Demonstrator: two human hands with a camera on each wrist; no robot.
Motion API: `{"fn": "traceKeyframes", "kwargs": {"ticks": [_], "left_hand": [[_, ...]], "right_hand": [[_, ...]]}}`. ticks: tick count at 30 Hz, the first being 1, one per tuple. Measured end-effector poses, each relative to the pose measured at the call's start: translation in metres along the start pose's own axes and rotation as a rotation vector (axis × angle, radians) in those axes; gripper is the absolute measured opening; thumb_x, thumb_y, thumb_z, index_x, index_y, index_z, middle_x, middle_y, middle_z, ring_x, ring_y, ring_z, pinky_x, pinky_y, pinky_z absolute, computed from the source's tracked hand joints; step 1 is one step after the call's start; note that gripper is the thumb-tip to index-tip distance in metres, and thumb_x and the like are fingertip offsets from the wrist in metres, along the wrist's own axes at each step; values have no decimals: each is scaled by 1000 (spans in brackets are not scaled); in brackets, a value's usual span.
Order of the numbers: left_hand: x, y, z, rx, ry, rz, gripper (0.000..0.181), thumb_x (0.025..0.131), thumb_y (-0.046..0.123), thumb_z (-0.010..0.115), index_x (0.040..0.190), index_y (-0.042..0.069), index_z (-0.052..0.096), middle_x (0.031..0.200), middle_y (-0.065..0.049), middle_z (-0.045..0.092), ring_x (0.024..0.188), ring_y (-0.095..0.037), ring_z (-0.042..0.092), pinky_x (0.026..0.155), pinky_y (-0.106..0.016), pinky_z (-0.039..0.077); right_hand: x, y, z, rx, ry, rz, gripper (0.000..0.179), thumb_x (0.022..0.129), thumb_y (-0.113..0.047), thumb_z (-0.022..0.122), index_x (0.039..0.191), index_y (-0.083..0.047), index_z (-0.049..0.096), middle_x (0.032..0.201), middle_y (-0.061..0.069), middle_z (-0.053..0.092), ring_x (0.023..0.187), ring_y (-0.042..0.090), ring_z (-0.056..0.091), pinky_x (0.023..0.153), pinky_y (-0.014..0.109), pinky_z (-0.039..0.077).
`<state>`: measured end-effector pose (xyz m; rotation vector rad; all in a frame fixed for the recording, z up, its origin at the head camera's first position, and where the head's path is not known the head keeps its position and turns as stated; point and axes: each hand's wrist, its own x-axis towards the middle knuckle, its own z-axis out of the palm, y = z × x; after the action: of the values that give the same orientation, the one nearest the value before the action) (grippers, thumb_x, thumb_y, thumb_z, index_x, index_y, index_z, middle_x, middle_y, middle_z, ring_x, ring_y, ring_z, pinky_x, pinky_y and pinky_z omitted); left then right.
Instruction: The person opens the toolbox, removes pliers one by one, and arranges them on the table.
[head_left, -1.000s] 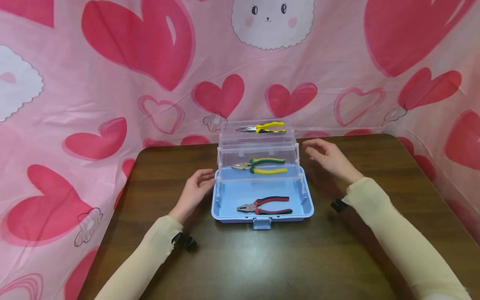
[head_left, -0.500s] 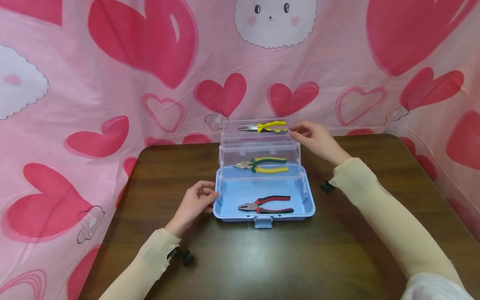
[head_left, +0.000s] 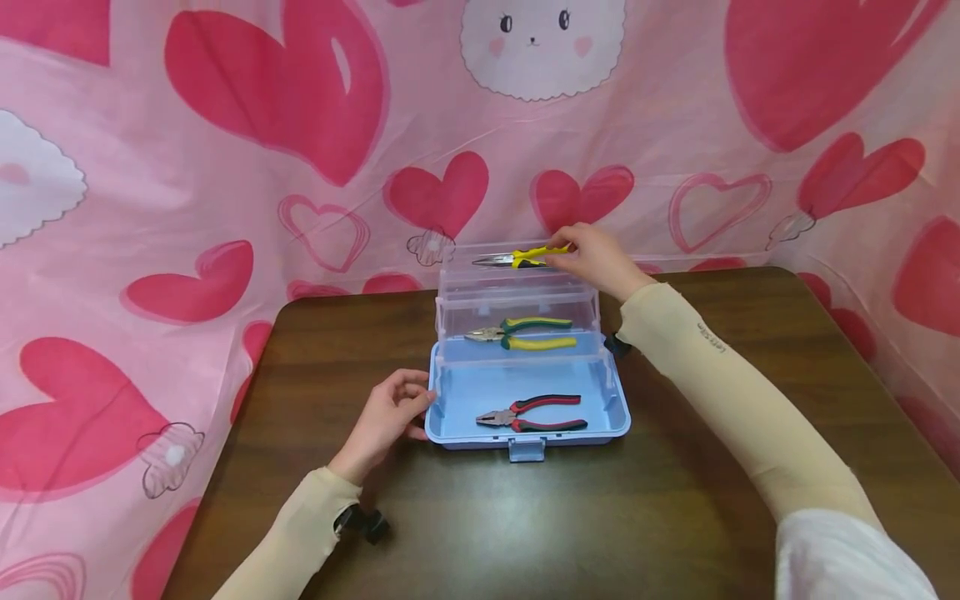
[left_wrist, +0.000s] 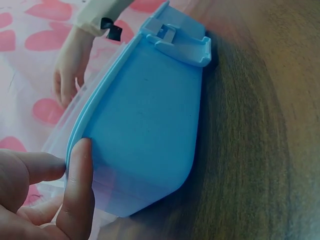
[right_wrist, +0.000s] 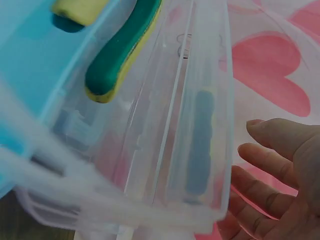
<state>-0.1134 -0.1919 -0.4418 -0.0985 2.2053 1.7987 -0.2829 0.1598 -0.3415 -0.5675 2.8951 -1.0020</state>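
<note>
A light-blue toolbox stands unfolded, with clear trays stepped up behind its base. My left hand pinches the base's left rim between thumb and finger. At the top tray, my right hand reaches over the handle ends of yellow-and-black needle-nose pliers; in the right wrist view its fingers are spread beside the tray wall, apart from the pliers. Green-and-yellow combination pliers lie in the middle tray. Combination pliers with red-and-black handles lie in the base.
A front latch hangs down from the base. Under the toolbox is a dark wooden table. A pink heart-print cloth hangs close behind the trays. Black wrist cameras sit on both sleeves.
My right hand has moved left and up, from beside the trays to the top tray's pliers. My left hand has slid toward the front and now grips the rim. The pliers have stayed put.
</note>
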Motion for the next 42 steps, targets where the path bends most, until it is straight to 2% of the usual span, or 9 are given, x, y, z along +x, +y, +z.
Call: {"fn": "traceKeyframes", "kwargs": {"ticks": [9,17,24,28,32,38,42], "left_hand": [[-2,2,3,-5,0,-1,46,99,19,74,138,3,55,115,-23,67,82,-31,73,66,-32,63],[-3,-1,6,-25,-9,-11,44,100,15,71,137,0,54,112,-24,66,80,-30,72,64,-35,64],[-2,0,6,-33,-22,5,41,101,11,69,137,-2,53,111,-25,65,79,-29,71,63,-37,64],[-1,1,5,-28,-28,9,41,101,11,68,137,-2,53,112,-26,64,79,-28,71,63,-36,64],[-2,2,6,-26,-29,10,41,101,11,69,137,-1,53,112,-26,64,79,-28,71,63,-36,64],[-3,1,7,-27,-28,15,41,101,12,69,136,-2,54,112,-26,65,80,-29,71,63,-37,64],[-3,1,7,-31,-19,18,40,100,11,70,135,-2,55,110,-25,65,79,-28,70,63,-38,64]], "right_hand": [[27,-5,8,-25,-94,42,43,96,-22,77,135,-8,68,127,12,65,119,31,56,104,48,54],[41,-12,12,-107,-147,44,44,93,-20,80,134,-7,69,128,13,68,120,31,58,104,47,54],[53,-24,6,-247,-223,64,42,93,-23,79,131,-9,71,127,13,63,124,31,50,107,49,49],[56,-26,6,-282,-246,63,39,94,-24,78,130,-10,72,126,13,61,123,31,48,107,50,48],[58,-27,7,-304,-244,31,37,93,-23,79,128,-10,73,124,14,60,122,32,48,105,52,48],[59,-27,9,-426,-219,-55,34,91,-26,80,121,-10,77,120,14,55,119,33,47,100,57,48],[59,-28,11,-474,-194,-97,35,90,-28,81,120,-10,76,120,13,55,118,33,48,102,55,47]]}}
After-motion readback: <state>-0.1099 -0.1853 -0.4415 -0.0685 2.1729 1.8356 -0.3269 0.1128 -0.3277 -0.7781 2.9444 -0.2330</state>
